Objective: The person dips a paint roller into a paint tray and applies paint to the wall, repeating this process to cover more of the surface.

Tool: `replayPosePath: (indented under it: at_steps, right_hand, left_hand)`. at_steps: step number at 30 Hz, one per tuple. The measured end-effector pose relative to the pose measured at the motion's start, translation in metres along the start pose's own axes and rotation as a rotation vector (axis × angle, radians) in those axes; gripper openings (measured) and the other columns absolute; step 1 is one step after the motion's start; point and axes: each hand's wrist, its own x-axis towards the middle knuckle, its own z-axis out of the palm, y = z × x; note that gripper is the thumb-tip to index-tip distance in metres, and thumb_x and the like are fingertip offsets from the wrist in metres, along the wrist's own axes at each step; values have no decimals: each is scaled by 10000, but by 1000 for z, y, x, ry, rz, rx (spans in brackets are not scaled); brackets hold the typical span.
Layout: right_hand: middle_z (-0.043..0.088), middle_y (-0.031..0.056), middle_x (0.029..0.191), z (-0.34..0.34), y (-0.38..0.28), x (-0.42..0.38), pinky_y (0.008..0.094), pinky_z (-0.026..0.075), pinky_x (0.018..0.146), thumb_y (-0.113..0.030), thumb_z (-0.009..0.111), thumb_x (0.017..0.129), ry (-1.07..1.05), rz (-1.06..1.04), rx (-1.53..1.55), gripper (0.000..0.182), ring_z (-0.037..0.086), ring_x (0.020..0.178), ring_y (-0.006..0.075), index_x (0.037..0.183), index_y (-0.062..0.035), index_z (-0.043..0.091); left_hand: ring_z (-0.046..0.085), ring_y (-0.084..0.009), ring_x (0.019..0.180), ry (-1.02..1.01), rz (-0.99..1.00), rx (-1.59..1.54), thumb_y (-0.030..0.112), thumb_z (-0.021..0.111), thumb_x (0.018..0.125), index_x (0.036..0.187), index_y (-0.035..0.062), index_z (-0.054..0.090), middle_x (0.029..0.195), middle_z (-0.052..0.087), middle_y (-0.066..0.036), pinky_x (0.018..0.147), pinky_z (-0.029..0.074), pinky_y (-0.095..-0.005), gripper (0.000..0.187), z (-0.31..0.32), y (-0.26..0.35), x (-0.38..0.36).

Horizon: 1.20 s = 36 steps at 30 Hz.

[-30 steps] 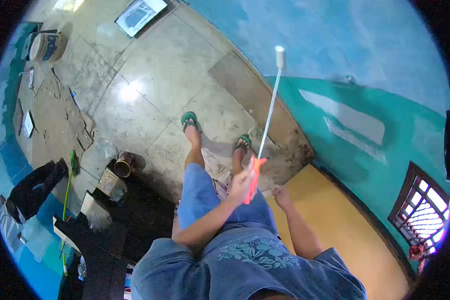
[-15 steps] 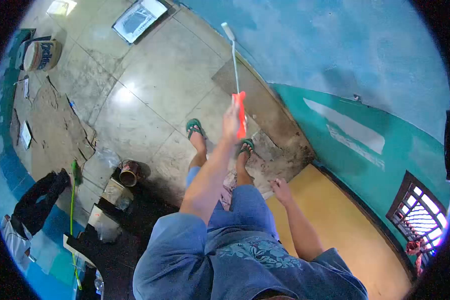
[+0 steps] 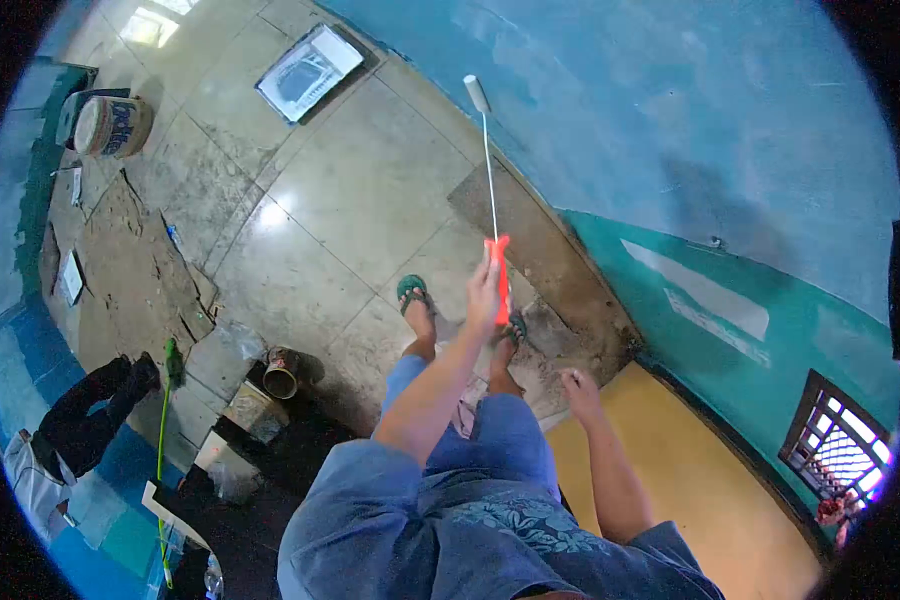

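Observation:
My left hand is closed around the red handle of a paint roller. The roller's thin metal rod points away from me, and its small pale roller head overlaps the blue wall in this view. Held out on the right, my right hand has its fingers curled in, with nothing showing in them. It is nearest the tan surface beside me. On the floor further ahead lies a paint tray with light paint in it.
A labelled bucket and flattened cardboard are at the left. Closer stand a paint-stained can and a green-handled broom. A person in dark trousers is at the far left. A grilled window is low right.
The view has turned, so the room sits further right and lower. The roller and my left hand also appear lower in view. My right hand shifts slightly right and down, still curled.

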Motion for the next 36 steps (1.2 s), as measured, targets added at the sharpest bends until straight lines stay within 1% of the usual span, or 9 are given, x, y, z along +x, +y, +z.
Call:
replayPosePath:
  at_steps: [2,6,8,14,20,27,30,32,36]
  right_hand:
    - [594,162,948,2,-26,-9,384,436,820,-284,542,887,-79,97,49,315,573,951,288,1017,-16,643]
    - [598,150,879,16,-64,-29,388,440,770,-324,531,896,-102,124,37,328,582,887,284,1033,-53,656]
    - [572,69,809,32,-46,-28,293,466,611,-233,556,907,-78,153,-37,266,561,705,139,1020,2,608]
    - [578,63,800,57,11,-14,280,460,606,-229,536,919,-66,-49,-55,253,544,683,138,1024,-14,618]
    - [600,59,825,56,8,-2,270,465,599,-248,525,923,-90,96,-72,254,554,702,132,1030,-39,623]
    - [607,53,822,51,8,13,278,477,609,-266,516,916,-171,78,-186,277,570,711,150,1031,-35,616]
    - [605,239,1003,45,15,24,396,444,838,-327,579,854,-215,127,-14,359,581,962,351,972,10,616]
    - [606,62,827,40,18,36,269,460,607,-257,528,910,-161,14,-95,269,560,697,128,1024,-41,641]
    - [596,48,813,20,17,68,254,463,619,-228,536,907,-149,30,-113,248,564,706,125,1027,-44,652]
  left_hand:
    - [473,-99,453,-15,80,-21,309,437,981,1368,178,418,636,494,-12,394,410,-264,409,2,37,38]
    - [461,-104,442,23,-122,-156,357,465,967,1387,201,393,619,485,-7,379,392,-245,454,9,65,29]
    - [467,-105,444,-51,-179,-120,356,470,965,1421,222,346,624,489,-5,379,392,-243,491,8,54,-31]
    - [477,-100,428,-157,-250,-4,312,464,970,1427,214,345,613,490,3,360,396,-242,482,0,59,-146]
    - [471,-97,432,53,-22,124,382,495,949,1232,127,526,625,503,-18,377,393,-245,382,-53,74,19]
    - [495,-113,480,49,-125,161,341,476,952,1040,85,552,640,528,-22,428,404,-249,281,-47,98,-2]
    - [497,-111,461,-75,-232,61,254,456,973,1358,150,438,645,513,-15,403,418,-250,399,-33,85,-109]
    - [468,-104,441,-137,-291,103,249,445,979,1444,222,306,645,506,-10,395,410,-244,486,-12,100,-149]
    - [470,-94,448,-30,-153,146,255,464,970,1385,164,399,654,514,-7,407,409,-237,430,-30,81,-94]
